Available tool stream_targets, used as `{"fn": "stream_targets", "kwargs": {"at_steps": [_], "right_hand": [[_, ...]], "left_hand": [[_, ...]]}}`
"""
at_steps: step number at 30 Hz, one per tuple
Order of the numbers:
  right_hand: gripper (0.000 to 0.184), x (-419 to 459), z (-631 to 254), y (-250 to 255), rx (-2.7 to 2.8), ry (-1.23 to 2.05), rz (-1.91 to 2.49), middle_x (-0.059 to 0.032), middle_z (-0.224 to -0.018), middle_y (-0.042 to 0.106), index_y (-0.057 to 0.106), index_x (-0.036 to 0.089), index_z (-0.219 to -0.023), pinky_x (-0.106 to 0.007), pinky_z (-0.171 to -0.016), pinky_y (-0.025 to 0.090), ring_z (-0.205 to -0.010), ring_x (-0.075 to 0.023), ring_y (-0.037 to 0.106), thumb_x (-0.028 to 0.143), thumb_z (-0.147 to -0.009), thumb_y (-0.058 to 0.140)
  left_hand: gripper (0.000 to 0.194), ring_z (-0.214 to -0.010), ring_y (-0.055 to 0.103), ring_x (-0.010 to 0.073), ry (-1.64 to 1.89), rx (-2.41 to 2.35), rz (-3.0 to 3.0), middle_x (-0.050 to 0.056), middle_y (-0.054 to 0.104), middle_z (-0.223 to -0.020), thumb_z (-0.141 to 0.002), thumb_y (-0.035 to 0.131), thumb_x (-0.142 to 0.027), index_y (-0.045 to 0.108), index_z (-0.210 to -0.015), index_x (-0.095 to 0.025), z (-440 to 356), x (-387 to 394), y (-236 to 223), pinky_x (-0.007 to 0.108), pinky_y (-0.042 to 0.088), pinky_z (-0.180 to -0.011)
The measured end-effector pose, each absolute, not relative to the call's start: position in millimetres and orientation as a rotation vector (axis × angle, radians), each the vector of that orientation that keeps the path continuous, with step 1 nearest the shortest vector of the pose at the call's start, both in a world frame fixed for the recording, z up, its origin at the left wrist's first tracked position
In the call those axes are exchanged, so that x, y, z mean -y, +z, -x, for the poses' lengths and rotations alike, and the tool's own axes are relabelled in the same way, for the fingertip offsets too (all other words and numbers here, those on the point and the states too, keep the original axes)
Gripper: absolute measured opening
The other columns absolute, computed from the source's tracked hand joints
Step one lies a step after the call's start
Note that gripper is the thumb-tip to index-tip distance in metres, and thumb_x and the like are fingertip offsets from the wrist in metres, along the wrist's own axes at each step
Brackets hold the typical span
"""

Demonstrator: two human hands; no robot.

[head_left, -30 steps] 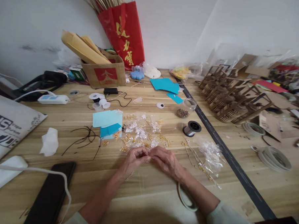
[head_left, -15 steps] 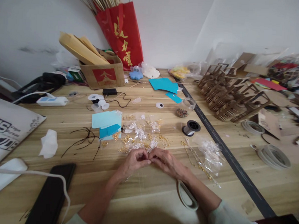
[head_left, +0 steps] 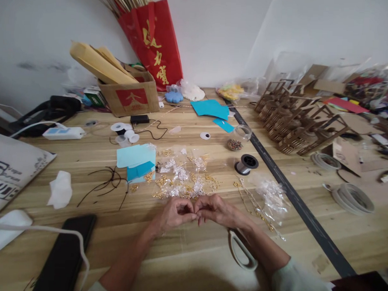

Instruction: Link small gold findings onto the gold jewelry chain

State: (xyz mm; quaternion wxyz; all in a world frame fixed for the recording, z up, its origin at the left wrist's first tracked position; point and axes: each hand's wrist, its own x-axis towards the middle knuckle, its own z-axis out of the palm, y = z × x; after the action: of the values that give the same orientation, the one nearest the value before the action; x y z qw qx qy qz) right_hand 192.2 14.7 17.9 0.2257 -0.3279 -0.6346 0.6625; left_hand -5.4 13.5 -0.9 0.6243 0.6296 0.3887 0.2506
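Note:
My left hand [head_left: 177, 213] and my right hand [head_left: 213, 210] meet fingertip to fingertip over the front of the wooden table, both closed in a pinch. Whatever they hold between them is too small to make out. Just beyond the fingers lie small heaps of gold and silver beads and findings [head_left: 181, 176], some on clear plastic bags. A pale grey loop-shaped handle [head_left: 252, 264] rests beside my right forearm, the rest of it hidden under the arm. To the right of my right hand, gold and silver chains [head_left: 254, 204] lie next to crumpled clear bags [head_left: 272, 196].
A wire spool [head_left: 246, 164] and a jar of beads [head_left: 234, 144] stand right of centre. Blue cards [head_left: 135, 156] and black cords [head_left: 107, 182] lie left, near a black phone [head_left: 65, 251]. Brown wooden lantern-like frames [head_left: 298, 120] and wire coils [head_left: 354, 198] occupy the right.
The view has shifted slightly. My hands sit a little farther from the bead heaps, and my right fingers have bent downward more. Both hands stay pinched together.

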Motion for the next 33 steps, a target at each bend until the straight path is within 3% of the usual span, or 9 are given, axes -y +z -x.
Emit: {"fn": "stream_targets", "kwargs": {"at_steps": [9,22,33], "right_hand": [[0.024,-15,-191,12,1.637,1.88,0.978,-0.0029,-0.072,0.066,0.056,0.014,-0.084,-0.023,-0.059,0.049,-0.063,-0.0119,0.064,0.037,-0.086,0.06],[0.009,-11,-183,8,1.851,1.422,1.161,-0.0018,-0.071,0.064,0.053,0.016,-0.082,-0.022,-0.06,0.044,-0.063,-0.0119,0.058,0.021,-0.088,0.049],[0.006,-6,-169,4,1.89,1.12,1.238,0.0022,-0.065,0.058,0.05,0.019,-0.082,-0.02,-0.054,0.038,-0.055,-0.01,0.049,0.019,-0.088,0.047]], "left_hand": [[0.011,-0.06,0.057,0.0137,0.663,-0.969,-1.654,0.003,0.063,-0.064,-0.074,0.061,-0.02,0.058,-0.064,-0.015,-1,-14,-8,0.023,0.043,-0.058],[0.02,-0.067,0.052,0.0147,0.735,-1.202,-2.148,0.002,0.055,-0.071,-0.087,0.046,-0.012,0.05,-0.068,-0.018,-5,-4,-2,0.026,0.041,-0.064],[0.017,-0.079,0.056,0.0181,0.806,-1.354,-2.021,0.005,0.057,-0.083,-0.083,0.051,-0.013,0.061,-0.07,-0.018,-7,-5,-1,0.029,0.044,-0.072]]}}
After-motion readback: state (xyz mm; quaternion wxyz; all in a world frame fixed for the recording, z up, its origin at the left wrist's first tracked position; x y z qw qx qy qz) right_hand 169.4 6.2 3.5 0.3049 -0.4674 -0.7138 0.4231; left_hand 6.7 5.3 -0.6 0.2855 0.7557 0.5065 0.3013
